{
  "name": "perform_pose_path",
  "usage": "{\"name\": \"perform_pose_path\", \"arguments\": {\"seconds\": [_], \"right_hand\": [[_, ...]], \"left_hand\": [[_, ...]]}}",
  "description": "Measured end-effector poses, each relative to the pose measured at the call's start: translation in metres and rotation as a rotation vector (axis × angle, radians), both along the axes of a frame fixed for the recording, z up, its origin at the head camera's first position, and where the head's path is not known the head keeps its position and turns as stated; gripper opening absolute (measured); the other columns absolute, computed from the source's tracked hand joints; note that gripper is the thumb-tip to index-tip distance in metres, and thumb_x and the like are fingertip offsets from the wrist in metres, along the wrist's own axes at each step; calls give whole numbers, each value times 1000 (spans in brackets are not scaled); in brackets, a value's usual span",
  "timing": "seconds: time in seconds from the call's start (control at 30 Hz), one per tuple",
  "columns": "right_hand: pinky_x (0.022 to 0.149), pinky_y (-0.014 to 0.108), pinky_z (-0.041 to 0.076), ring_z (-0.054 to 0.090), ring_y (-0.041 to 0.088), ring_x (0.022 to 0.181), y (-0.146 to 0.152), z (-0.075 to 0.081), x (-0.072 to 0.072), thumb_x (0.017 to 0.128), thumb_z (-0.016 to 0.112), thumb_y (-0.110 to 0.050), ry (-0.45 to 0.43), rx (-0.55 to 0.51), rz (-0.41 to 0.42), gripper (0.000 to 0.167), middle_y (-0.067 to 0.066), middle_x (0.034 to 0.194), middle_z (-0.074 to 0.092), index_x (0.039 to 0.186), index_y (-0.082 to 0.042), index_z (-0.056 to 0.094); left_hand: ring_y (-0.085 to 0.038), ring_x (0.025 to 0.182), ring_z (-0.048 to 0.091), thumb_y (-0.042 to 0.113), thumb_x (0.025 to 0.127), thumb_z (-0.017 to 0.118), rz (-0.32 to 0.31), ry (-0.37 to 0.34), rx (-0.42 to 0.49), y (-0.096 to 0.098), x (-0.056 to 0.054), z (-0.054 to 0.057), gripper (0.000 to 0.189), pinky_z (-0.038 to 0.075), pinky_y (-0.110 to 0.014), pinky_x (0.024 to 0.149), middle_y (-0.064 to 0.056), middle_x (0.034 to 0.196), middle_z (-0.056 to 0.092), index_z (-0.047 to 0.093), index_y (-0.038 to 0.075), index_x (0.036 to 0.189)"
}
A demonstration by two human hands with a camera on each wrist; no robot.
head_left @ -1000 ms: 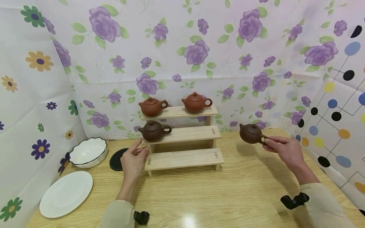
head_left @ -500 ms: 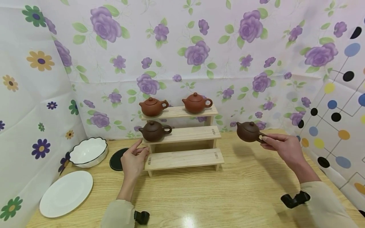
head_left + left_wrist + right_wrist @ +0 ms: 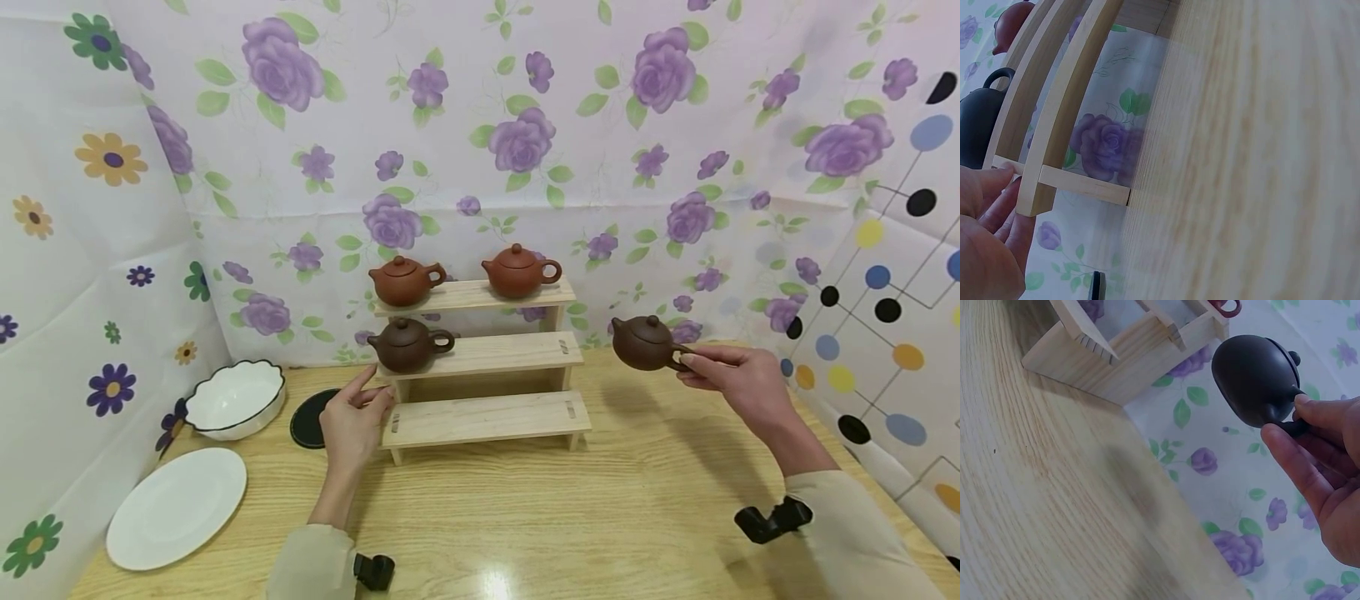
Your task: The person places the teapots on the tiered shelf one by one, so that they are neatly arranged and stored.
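In the head view my right hand [image 3: 738, 383] pinches the handle of a dark brown teapot [image 3: 643, 342], held in the air right of the stepped wooden stand [image 3: 487, 418]. The right wrist view shows thumb and fingers on the handle of this teapot [image 3: 1254, 378]. At the stand's left end, my left hand [image 3: 352, 421] grips its side with thumb and fingers; the left wrist view shows the hand [image 3: 988, 228] against the end of the stand [image 3: 1063, 112]. Another dark brown teapot [image 3: 405, 347] sits on the middle step. Two reddish-brown teapots, one left [image 3: 405, 283] and one right [image 3: 516, 273], stand on the top step.
On the left are a white scalloped bowl [image 3: 236, 400], a white plate [image 3: 176, 508] and a black round disc [image 3: 309, 421]. All rest on the wood-grain table [image 3: 570, 517]. Flowered cloth [image 3: 450, 100] hangs behind, with patterned cloth at both sides.
My right hand has carried the dark teapot a little left and slightly up, toward the stand. The left hand has kept its place at the stand.
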State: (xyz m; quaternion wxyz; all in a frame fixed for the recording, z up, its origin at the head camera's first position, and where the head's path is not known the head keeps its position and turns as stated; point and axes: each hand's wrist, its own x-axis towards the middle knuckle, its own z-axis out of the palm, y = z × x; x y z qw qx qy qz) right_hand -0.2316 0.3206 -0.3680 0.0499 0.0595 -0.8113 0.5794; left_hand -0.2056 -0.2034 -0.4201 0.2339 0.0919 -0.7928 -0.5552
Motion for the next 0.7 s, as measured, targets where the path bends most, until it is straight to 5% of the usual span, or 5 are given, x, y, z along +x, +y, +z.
{"name": "perform_pose_path", "arguments": {"seconds": [0.4,0.7], "right_hand": [[84,14,57,79,6,92,-11,15,-4,106,67,-33,-11,118,2,52,-11,97,80,136,10,67],[84,26,62,80,10,93,-25,28,-11,105,70,-28,7,59,69,50,-14,106,75,133,13,67]], "left_hand": [[2,68,72,15,98,78,-12,3,14,0,1,2,47,50,-17,56,-18,101,82,68,13,144],[2,69,73,14,97,78,-2,3,7,0,0,1,47,49,-17,55,-17,99,82,68,12,143]]}}
